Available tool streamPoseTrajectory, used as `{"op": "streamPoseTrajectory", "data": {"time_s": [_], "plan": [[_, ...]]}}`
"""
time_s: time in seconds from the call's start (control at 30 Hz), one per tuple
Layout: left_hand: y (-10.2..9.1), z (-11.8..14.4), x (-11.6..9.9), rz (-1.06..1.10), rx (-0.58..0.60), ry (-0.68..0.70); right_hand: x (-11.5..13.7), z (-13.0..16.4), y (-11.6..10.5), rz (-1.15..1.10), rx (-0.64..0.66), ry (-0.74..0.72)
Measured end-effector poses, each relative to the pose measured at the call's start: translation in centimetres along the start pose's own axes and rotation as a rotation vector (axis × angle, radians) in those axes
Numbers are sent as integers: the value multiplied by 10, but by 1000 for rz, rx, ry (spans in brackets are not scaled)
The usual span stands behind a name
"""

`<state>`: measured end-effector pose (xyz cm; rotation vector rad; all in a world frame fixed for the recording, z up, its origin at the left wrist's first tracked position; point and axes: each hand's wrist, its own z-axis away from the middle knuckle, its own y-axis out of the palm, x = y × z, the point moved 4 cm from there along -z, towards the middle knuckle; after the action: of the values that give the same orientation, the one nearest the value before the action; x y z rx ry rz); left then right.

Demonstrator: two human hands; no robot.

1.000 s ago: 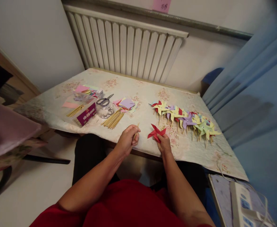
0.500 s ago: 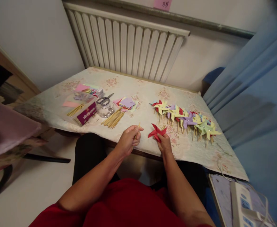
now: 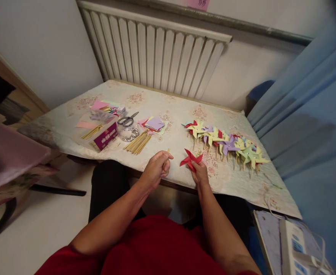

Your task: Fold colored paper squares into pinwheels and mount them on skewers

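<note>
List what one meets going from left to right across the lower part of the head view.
Pink cloth → clear box with a purple label → loose bundle of wooden sticks → left hand → red paper pinwheel in the right hand → light-green pinwheel → white power strip.

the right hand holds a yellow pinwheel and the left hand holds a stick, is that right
Not quite: the pinwheel in the right hand is red, not yellow, as the head view shows. The left hand does hold a stick.
</note>
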<state>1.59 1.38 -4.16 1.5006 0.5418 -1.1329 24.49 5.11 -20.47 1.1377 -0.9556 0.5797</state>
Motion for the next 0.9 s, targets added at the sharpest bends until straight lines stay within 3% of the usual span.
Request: {"op": "streamPoseTrajectory", "data": {"time_s": [0.23,0.6,0.9], "plan": [[-2,-1,1,49,-1,-28,-1,-1,-1,-6,-4,-8],[1,1,0,68,-96,-60,1,1,0,-20,-22,0],[1,1,-1,38,-73,-51,1,1,0,-11,-34,-1]]}}
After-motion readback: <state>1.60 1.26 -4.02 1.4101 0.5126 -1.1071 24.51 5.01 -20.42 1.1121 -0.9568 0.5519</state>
